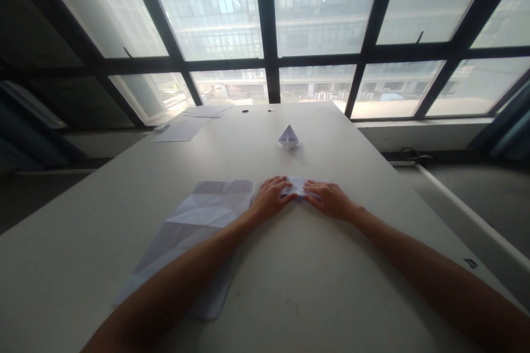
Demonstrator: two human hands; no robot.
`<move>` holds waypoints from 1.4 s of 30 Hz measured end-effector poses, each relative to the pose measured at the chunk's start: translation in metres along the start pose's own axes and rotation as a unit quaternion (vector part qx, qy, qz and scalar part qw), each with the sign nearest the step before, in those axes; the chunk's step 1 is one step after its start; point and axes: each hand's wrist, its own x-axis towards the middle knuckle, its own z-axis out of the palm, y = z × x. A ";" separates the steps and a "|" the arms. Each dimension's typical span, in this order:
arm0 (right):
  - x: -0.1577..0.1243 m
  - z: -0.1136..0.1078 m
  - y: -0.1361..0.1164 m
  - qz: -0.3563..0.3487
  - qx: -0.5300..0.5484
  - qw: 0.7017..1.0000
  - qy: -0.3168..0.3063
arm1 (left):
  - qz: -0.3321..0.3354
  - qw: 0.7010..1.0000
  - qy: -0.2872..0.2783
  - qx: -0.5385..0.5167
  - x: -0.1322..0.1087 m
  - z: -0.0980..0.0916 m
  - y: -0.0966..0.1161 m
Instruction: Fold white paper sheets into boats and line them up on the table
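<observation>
A small folded white paper lies on the white table between my hands. My left hand rests on its left end, thumb along the near edge and fingers over the top. On the right end, my right hand presses in the same way, its thumb and fingers at the paper. Both hands touch the folded paper and partly cover it. Beyond them stands a folded paper boat with a pointed middle. Left of my left hand a large creased sheet lies partly under my left forearm.
The white table stretches toward the windows. Flat paper sheets lie at its far left, near two small dark spots at the far edge. A small black mark is near the right edge. A pale pipe runs beyond that edge.
</observation>
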 end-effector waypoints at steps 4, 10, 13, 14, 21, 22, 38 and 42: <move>0.000 -0.003 -0.005 0.024 -0.003 1.000 -0.002 | -0.004 0.999 0.028 -0.036 0.003 0.001 -0.003; 0.000 -0.006 -0.008 0.046 -0.007 0.999 0.007 | 0.005 0.996 0.049 -0.073 0.003 0.000 -0.003; 0.000 -0.005 -0.007 0.050 -0.008 0.999 0.009 | 0.004 0.996 0.041 -0.077 0.003 0.001 -0.003; 0.000 -0.005 -0.008 0.052 -0.010 0.999 0.008 | -0.001 0.996 0.037 -0.078 0.003 0.001 -0.003; 0.004 -0.002 -0.011 0.152 0.035 0.983 0.096 | -0.047 0.987 0.147 -0.043 0.000 -0.005 0.005; 0.006 -0.001 -0.010 0.174 0.067 0.974 0.130 | -0.049 0.985 0.164 -0.031 0.000 -0.007 0.008; 0.003 0.009 0.034 0.310 0.161 0.900 0.261 | 0.055 0.994 -0.095 -0.005 -0.004 0.001 0.014; -0.002 0.003 0.032 0.214 -0.049 0.947 0.234 | 0.034 0.996 -0.080 -0.030 -0.002 0.001 0.012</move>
